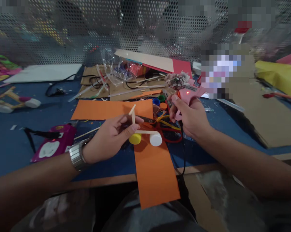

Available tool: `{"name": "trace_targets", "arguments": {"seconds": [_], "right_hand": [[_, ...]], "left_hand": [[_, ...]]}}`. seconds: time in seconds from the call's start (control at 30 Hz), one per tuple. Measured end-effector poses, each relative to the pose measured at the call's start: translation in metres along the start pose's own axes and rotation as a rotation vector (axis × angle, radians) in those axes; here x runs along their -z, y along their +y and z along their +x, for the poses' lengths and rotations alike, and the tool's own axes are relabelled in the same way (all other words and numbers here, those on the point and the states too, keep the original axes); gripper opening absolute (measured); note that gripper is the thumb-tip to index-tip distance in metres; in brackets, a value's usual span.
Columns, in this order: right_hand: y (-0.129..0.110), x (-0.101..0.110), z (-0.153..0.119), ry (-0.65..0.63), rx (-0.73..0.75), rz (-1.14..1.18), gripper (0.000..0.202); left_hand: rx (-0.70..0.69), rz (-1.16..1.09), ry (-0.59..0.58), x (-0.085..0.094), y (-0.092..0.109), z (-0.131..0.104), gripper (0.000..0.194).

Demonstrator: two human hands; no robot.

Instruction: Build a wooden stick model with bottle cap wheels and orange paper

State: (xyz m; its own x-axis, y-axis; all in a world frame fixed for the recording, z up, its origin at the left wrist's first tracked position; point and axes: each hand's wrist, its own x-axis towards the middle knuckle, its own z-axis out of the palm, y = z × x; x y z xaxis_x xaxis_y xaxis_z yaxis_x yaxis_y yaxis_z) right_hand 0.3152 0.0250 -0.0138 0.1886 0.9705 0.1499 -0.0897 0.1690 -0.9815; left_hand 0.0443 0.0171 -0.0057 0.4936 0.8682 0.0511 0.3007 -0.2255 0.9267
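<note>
Between the thumb and fingers of my left hand (113, 133) is a small craft-stick scooter model (146, 132), with a yellow bottle cap (135, 139) and a white bottle cap (156, 139) as wheels and an upright stick topped by a short crosspiece. My right hand (192, 114) is wrapped round a pink hot glue gun (188, 94) with a small red light lit; its black cord hangs down. Under the model lies a strip of orange card (157, 174) reaching past the table edge. Red-handled scissors (172, 135) lie just behind the model.
Another orange card (106, 109) lies further back. At left are a purple device (54, 141) with a black cord and a second stick model (17, 101). Cardboard (273, 122) covers the right side. Plastic bags (122, 71) and loose caps (161, 98) lie before a perforated metal screen (145, 29).
</note>
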Motion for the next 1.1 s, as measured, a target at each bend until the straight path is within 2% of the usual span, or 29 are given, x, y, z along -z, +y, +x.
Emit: {"name": "trace_targets", "arguments": {"seconds": [0.13, 0.3, 0.4, 0.6, 0.77, 1.1], "right_hand": [[-0.005, 0.001, -0.006, -0.12, -0.015, 0.006, 0.055], [-0.011, 0.002, -0.017, -0.361, -0.121, -0.05, 0.066], [-0.009, 0.004, -0.02, -0.434, -0.184, -0.1, 0.07], [-0.002, 0.007, -0.019, -0.373, -0.323, -0.208, 0.066], [0.0, 0.005, -0.02, -0.375, -0.327, -0.188, 0.062], [-0.003, 0.003, -0.022, -0.361, -0.264, -0.056, 0.063]], "left_hand": [[0.054, -0.04, -0.015, 0.002, -0.002, 0.001, 0.05], [0.222, -0.325, -0.022, 0.002, -0.006, 0.004, 0.064], [0.226, -0.394, 0.011, 0.001, -0.006, 0.005, 0.064], [0.246, -0.52, 0.035, -0.002, -0.009, 0.005, 0.048], [0.285, -0.611, 0.001, -0.006, -0.009, 0.006, 0.037], [0.266, -0.564, -0.009, -0.006, -0.014, 0.007, 0.043]]}}
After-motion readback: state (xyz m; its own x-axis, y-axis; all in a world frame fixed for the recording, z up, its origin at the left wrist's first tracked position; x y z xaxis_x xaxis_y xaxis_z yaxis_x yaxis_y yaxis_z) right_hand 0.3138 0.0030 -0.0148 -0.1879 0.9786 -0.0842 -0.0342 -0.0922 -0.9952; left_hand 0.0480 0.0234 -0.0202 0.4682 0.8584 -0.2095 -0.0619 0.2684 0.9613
